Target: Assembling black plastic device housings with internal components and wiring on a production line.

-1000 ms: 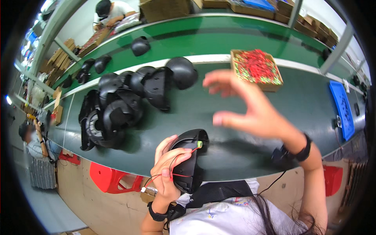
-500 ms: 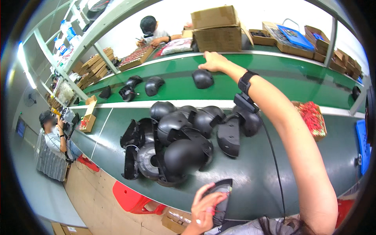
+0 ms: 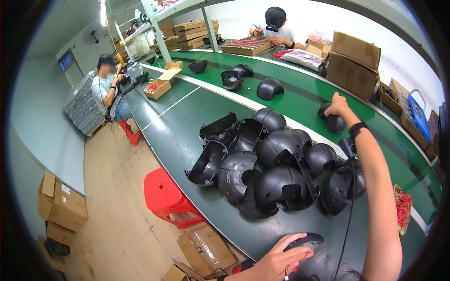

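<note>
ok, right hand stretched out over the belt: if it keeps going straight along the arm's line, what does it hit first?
The right hand already seems to rest on a lone black helmet shell on the far belt lane, so that comes first. Beyond it stand cardboard boxes, though depth is hard to judge.

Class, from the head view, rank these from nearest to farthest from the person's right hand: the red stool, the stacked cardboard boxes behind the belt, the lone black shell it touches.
1. Lone black shell, under the right hand.
2. Stacked cardboard boxes, just beyond the belt.
3. Red stool, on the floor, near left.
</note>
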Demonstrator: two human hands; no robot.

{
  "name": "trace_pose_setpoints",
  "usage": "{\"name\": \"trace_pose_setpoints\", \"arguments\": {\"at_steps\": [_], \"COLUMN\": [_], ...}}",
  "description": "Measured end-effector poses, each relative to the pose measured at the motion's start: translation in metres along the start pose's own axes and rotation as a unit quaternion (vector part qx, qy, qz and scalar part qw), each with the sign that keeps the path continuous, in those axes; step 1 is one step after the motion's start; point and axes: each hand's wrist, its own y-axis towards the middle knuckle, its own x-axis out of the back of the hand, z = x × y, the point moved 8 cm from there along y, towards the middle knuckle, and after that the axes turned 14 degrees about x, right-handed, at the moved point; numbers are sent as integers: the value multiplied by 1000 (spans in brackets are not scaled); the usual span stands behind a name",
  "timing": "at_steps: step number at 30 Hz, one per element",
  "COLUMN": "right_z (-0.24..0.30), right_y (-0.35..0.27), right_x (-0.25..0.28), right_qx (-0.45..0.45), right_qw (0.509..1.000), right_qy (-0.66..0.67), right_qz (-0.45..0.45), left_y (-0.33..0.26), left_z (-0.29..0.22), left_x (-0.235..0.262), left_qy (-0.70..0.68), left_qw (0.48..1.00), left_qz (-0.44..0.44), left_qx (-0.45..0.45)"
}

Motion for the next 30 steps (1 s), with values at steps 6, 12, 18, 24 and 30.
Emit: {"name": "trace_pose_setpoints", "arguments": {"at_steps": [6, 12, 18, 24, 30], "right_z": [21, 51, 4, 10, -6], "right_y": [-121, -354, -494, -524, -503], "right_x": [109, 177, 88, 55, 22], "right_qx": [341, 400, 401, 358, 270], "right_qw": [886, 891, 895, 830, 761], "right_qy": [310, 192, 163, 425, 589], "right_qz": [-51, -94, -109, -40, 33], "left_y": [1, 11, 33, 33, 34], "left_z": [17, 13, 2, -10, -12], "left_x": [-10, 2, -24, -64, -77], "left_qy": [-25, -16, 9, 56, 83], "left_qw": [1000, 996, 1000, 998, 996], "left_qz": [6, -71, -22, 19, 33], "left_qx": [13, 48, 9, -14, -23]}}
